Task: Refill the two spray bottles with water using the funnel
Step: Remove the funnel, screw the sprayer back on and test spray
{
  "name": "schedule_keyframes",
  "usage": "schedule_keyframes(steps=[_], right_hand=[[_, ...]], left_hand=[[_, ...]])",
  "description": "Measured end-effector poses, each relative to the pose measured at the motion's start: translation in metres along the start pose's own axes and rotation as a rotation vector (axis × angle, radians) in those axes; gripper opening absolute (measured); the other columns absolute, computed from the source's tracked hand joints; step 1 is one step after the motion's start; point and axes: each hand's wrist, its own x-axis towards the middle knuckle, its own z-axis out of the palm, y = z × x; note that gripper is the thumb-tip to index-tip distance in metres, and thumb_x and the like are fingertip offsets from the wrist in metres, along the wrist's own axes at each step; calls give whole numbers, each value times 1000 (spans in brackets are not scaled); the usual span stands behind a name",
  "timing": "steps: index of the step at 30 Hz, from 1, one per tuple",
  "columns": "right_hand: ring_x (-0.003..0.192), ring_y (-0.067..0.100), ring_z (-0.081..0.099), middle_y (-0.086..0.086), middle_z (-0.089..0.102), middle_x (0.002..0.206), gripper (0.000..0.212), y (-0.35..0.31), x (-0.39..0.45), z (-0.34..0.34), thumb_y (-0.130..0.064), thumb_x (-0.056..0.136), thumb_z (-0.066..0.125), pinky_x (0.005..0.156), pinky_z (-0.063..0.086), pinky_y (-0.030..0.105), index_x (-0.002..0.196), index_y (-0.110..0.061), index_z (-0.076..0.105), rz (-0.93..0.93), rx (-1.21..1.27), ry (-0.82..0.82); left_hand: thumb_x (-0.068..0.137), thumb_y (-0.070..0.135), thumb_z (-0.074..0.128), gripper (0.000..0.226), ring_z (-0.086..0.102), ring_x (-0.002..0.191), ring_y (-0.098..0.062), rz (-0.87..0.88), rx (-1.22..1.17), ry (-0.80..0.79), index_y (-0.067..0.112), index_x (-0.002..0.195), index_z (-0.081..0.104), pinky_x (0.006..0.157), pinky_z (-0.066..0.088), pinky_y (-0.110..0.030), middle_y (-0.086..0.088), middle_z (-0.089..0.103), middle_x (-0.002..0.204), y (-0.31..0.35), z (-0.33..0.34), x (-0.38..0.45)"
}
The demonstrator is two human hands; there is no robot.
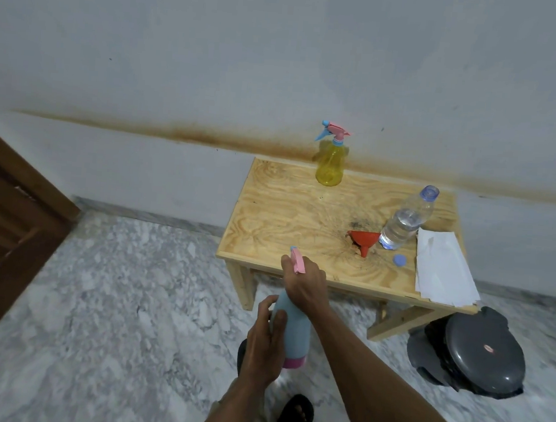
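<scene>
I hold a pale blue spray bottle [294, 328] with a pink base in front of the table's near edge. My left hand [264, 346] wraps its body. My right hand [305, 284] grips its neck under the pink spray head [297, 260]. A yellow spray bottle [330, 163] with a pink and blue head stands at the table's far edge. A red funnel [363, 241] lies on the table beside an uncapped clear water bottle [404, 220], partly full. Its blue cap [399, 260] lies near the funnel.
The small wooden table [286, 218] stands against a stained white wall. White paper sheets [441, 270] lie on its right end. A grey lidded bin [475, 353] sits on the marble floor at the right. A brown door [6, 222] is at the left. My sandalled foot [297, 415] shows below.
</scene>
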Motion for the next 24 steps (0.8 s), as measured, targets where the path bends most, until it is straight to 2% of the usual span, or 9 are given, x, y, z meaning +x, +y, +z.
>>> schedule_keyframes(steps=[2, 5, 8, 10, 12, 15, 19, 22, 24], right_hand=[[73, 27, 50, 0, 52, 68, 36, -2, 3, -3, -41, 100, 46, 70, 30, 33, 71, -20, 42, 26, 48, 3], [72, 24, 50, -4, 51, 66, 34, -8, 12, -11, -42, 99, 47, 70, 34, 33, 70, -23, 42, 20, 86, 21], [72, 25, 56, 5, 60, 70, 38, -25, 28, -23, -39, 98, 50, 68, 42, 37, 74, -10, 54, -13, 138, 56], [79, 24, 59, 6, 63, 78, 36, -38, 43, -30, -42, 96, 55, 70, 41, 35, 83, -9, 60, -21, 178, 83], [82, 21, 59, 3, 63, 84, 32, -51, 59, -35, -43, 91, 62, 67, 40, 33, 89, -11, 60, 23, 240, 101], [80, 22, 58, 7, 62, 85, 27, -63, 88, -38, -37, 85, 67, 64, 41, 31, 87, -12, 59, 21, 257, 122], [74, 20, 55, 8, 60, 79, 33, -76, 136, -43, -41, 80, 73, 59, 37, 29, 74, -12, 59, -22, 247, 168], [72, 19, 56, 1, 64, 77, 29, -90, 173, -46, -37, 75, 81, 62, 42, 28, 78, -12, 67, -69, 211, 220], [76, 20, 63, 0, 70, 81, 23, -100, 198, -42, -30, 73, 83, 68, 51, 34, 85, -13, 73, -107, 192, 224]], left_hand=[[91, 62, 40, 38, 69, 89, 1, 25, -7, -15, 39, 120, 50, 65, 55, -20, 11, 69, 107, 6, 1, 4], [88, 69, 43, 43, 69, 97, -1, 50, -18, -33, 45, 122, 51, 75, 59, -26, 11, 68, 113, 14, 0, 16], [87, 70, 47, 46, 68, 105, -7, 99, -26, -27, 45, 125, 55, 82, 59, -30, 10, 68, 117, 29, 0, 40], [89, 66, 49, 46, 65, 110, -8, 142, -39, -14, 43, 128, 55, 86, 57, -29, 10, 65, 122, 42, 0, 60], [89, 65, 51, 51, 63, 114, -9, 173, -46, 8, 37, 131, 53, 89, 56, -31, 9, 63, 126, 52, -1, 86], [88, 68, 51, 67, 59, 121, -10, 233, -11, 54, 24, 139, 50, 95, 55, -36, 6, 58, 133, 57, -1, 132], [91, 59, 54, 61, 59, 116, -8, 266, 57, 59, 27, 143, 47, 91, 57, -35, 8, 56, 128, 64, -6, 193], [91, 55, 58, 63, 57, 117, -9, 301, 113, 39, 27, 146, 44, 90, 56, -32, 7, 54, 128, 74, -13, 241], [89, 55, 61, 69, 56, 118, -11, 310, 157, 27, 24, 147, 43, 93, 55, -34, 2, 54, 131, 77, -18, 273]])
